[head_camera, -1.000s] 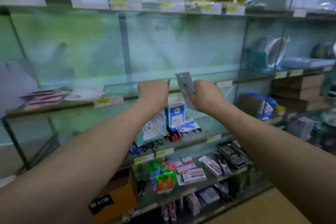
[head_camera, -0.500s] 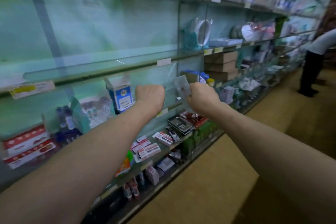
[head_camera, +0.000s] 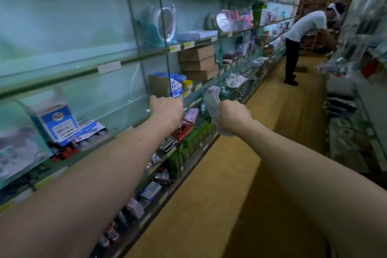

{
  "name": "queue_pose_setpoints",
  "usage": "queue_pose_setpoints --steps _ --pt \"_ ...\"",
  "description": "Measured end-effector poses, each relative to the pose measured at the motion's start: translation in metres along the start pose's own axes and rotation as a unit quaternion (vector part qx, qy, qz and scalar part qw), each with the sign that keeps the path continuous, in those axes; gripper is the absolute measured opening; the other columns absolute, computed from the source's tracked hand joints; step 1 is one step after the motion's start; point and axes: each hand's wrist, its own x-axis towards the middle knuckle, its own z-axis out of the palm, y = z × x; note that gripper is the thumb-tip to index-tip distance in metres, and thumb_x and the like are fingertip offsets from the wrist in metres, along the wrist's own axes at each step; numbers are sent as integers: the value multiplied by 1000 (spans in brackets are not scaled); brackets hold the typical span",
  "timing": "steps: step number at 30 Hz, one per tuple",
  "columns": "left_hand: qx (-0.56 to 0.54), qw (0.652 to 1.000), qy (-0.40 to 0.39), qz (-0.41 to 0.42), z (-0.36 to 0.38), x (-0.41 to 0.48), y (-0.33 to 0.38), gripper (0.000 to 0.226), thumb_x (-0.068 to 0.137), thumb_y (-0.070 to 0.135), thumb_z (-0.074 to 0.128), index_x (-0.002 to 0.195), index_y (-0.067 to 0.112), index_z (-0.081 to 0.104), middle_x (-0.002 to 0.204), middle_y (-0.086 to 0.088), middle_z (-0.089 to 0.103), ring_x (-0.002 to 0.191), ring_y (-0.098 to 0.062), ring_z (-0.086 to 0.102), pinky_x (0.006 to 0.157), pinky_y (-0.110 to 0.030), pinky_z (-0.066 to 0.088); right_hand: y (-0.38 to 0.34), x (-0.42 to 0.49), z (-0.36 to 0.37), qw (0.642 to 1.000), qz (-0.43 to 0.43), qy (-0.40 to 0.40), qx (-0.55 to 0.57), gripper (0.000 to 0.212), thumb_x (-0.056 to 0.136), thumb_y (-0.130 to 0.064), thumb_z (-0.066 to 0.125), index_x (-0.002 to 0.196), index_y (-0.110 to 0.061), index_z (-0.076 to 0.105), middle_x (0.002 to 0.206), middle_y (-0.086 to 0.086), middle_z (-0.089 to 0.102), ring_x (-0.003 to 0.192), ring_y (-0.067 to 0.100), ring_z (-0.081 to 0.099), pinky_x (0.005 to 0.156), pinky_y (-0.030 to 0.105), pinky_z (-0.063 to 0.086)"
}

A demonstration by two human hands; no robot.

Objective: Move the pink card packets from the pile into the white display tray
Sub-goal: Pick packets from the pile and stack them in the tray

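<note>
Two curled hands are stretching forward: your right hand [head_camera: 233,116] is gripping a thin, glossy packet [head_camera: 211,100]; your left hand [head_camera: 167,108] is hiding its hold.

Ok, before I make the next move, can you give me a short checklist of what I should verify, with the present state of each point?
1. Right hand grips a card packet: ok.
2. Left hand is free: cannot tell, because its fingers are curled and face away from the camera.
3. White display tray is in view: not ok, I cannot find it on the shelves.
4. Pile is in view: not ok.
5. Aisle near the hands is free: ok, the other person bends over at the far end, well apart.
</note>
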Motion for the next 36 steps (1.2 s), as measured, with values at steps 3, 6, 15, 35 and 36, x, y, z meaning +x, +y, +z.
queue_pose_setpoints --steps 3,6,15,35,36 --pt "-2 1000 4 21 -5 23 37 26 97 16 40 113 17 61 120 -6 64 112 -25 58 95 -34 32 40 16 -2 1000 22 1 -8 33 90 -2 48 62 -13 35 64 6 46 55 22 46 49 29 37" --pt "4 999 -1 46 -14 45 75 26 95 13 42 112 17 60 119 -6 63 111 -25 58 97 -36 32 79 29 -6 999 33 1 -23 31 89 -3 48 62 -14 36 66 5 48 64 25 52 47 28 36" --pt "18 995 24 92 -30 99 164 22 91 8 46 101 19 61 111 -3 67 108 -23 60 99 -38 30 163 61 -17 998 32 24 -53 8 91 -6 49 88 -12 53 79 5 57 72 23 56 58 32 47" --pt "8 991 41 124 -7 295 246 28 91 4 45 68 19 40 91 1 64 93 -23 60 94 -38 31 246 246 -22 990 -4 34 -136 22 92 -3 48 105 -11 63 80 2 54 81 23 59 75 35 54" --pt "6 991 42 126 -5 310 248 29 90 3 45 66 19 38 93 1 64 94 -23 60 94 -39 31 248 261 -23 990 -6 34 -139 23 91 -2 48 105 -11 64 81 3 55 81 23 60 74 35 54"
